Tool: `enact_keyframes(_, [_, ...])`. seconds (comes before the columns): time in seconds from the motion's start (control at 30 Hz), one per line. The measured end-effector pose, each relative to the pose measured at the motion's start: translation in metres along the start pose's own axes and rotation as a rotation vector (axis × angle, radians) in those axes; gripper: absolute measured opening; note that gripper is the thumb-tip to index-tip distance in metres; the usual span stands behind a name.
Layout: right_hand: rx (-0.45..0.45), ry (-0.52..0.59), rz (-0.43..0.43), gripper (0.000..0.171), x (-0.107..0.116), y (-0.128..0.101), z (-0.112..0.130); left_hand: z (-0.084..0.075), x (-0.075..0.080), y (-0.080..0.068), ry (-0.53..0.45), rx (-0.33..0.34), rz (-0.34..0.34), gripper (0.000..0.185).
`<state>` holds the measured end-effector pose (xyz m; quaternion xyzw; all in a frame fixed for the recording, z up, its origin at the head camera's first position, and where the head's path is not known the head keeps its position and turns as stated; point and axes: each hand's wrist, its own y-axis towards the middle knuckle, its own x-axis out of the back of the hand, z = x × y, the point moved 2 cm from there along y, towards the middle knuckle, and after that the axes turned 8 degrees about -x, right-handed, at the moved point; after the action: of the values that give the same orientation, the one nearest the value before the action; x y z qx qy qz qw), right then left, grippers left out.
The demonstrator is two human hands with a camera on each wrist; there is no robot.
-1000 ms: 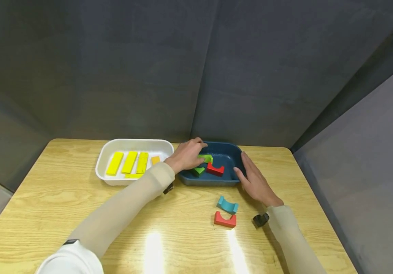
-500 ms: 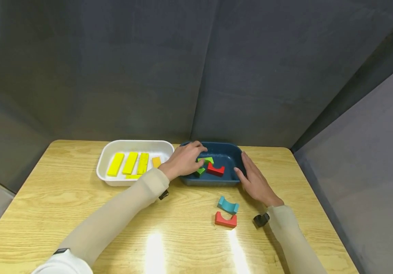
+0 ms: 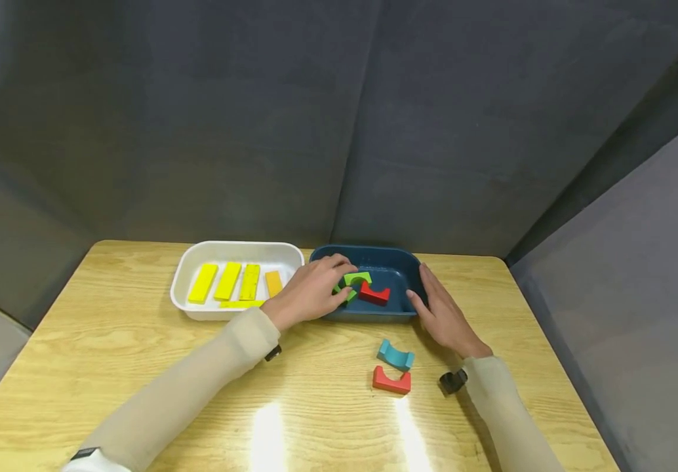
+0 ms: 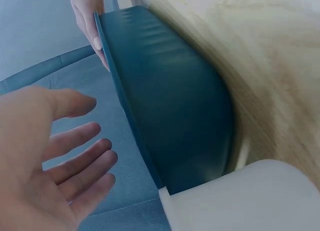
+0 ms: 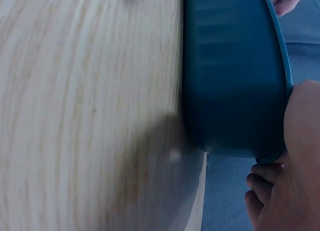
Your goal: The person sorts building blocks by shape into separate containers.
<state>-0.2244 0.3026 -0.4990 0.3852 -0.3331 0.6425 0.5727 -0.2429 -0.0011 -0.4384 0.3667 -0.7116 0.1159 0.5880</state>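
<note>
My left hand (image 3: 311,292) hovers above the left part of a dark blue tray (image 3: 404,259), its fingers loosely bent and nothing between them in the left wrist view. Under its fingertips lie light green arch blocks (image 3: 358,278), partly hidden by the hand. A red arch block (image 3: 374,294) sits beside them in the tray. My right hand (image 3: 446,318) holds the tray's right end, thumb over the rim and fingers along the outer wall. In the right wrist view the fingers (image 5: 262,186) bend past the tray's corner.
A white tray (image 3: 179,298) with several yellow blocks (image 3: 227,282) and an orange-yellow block (image 3: 273,283) stands left of the blue tray. On the wooden table (image 3: 315,406) in front lie a blue arch block (image 3: 395,356) and another red arch block (image 3: 391,381). Grey panels (image 3: 256,131) surround the table.
My left hand has drawn back leftward and toward me, uncovering more of the green blocks. The right hand stays at the tray's right end.
</note>
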Motion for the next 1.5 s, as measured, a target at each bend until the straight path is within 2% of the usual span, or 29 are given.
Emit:
enact_keyframes(0.3, [-0.005, -0.003, 0.012, 0.078, 0.001, 0.000, 0.000, -0.012, 0.005, -0.013, -0.032, -0.054, -0.047, 0.043])
enact_keyframes(0.57, [-0.010, -0.006, 0.015, 0.079, -0.001, -0.001, -0.002, -0.027, 0.009, -0.023, -0.006, -0.109, -0.065, 0.043])
enact_keyframes(0.87, [0.003, 0.001, 0.014, 0.078, -0.001, 0.000, -0.002, -0.038, 0.007, -0.037, -0.089, -0.099, -0.058, 0.045])
enact_keyframes(1.27, [-0.003, -0.014, 0.019, 0.078, 0.000, 0.001, -0.001, -0.054, -0.008, -0.052, -0.141, -0.159, -0.046, 0.042])
enact_keyframes(1.5, [-0.006, -0.012, 0.016, 0.077, 0.001, 0.001, 0.000, -0.069, -0.022, -0.054, -0.181, -0.169, 0.003, 0.042])
